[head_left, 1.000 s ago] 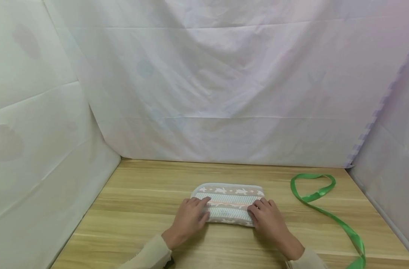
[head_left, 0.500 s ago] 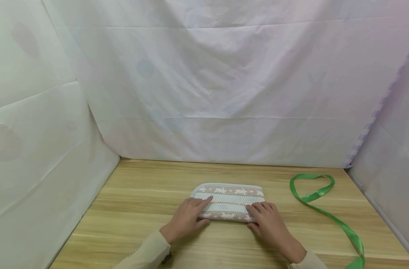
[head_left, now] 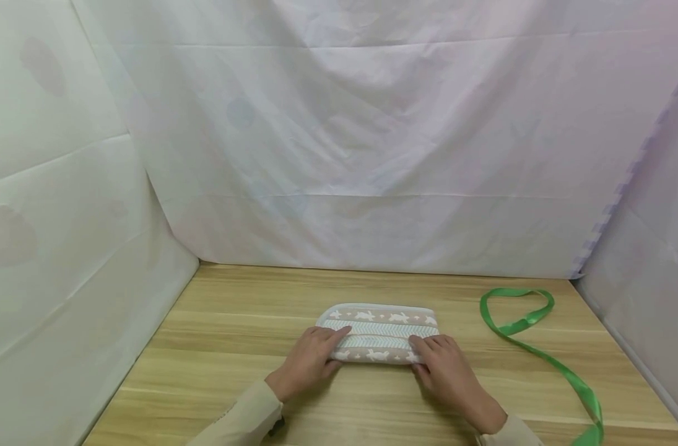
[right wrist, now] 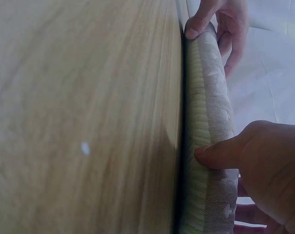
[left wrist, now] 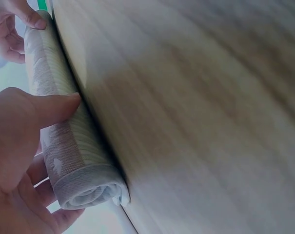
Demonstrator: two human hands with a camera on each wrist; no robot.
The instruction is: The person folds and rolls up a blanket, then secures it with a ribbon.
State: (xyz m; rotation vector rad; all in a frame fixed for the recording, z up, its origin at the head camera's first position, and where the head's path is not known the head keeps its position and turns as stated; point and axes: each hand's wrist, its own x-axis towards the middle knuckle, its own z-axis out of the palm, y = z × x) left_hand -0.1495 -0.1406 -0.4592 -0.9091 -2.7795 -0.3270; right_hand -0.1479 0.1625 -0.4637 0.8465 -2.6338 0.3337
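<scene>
Left thumb bent along the near face of the roll, the other left fingers wrapped round the opposite side: our left hand has a light pinch near the left end. Our right hand mirrors it near the right end, thumb on the near face; its other fingertips are mostly hidden in the right wrist view, so we can't tell how tight they sit.

Between the hands: the rabbit-print cloth, on the table in front of us. Near part is coiled; a flat strip with pale edging seems to lie beyond. Left end shows the spiral, a bit loose by our read.

Rolling looks like the step in hand. To do it well: both thumbs pushing at equal rate, fingers tucking the coil tight, roll parallel to the far edge so it doesn't cone, ends flush.

Further out, right side: green ribbon lying loose, well apart from the cloth; white curtain behind the table
</scene>
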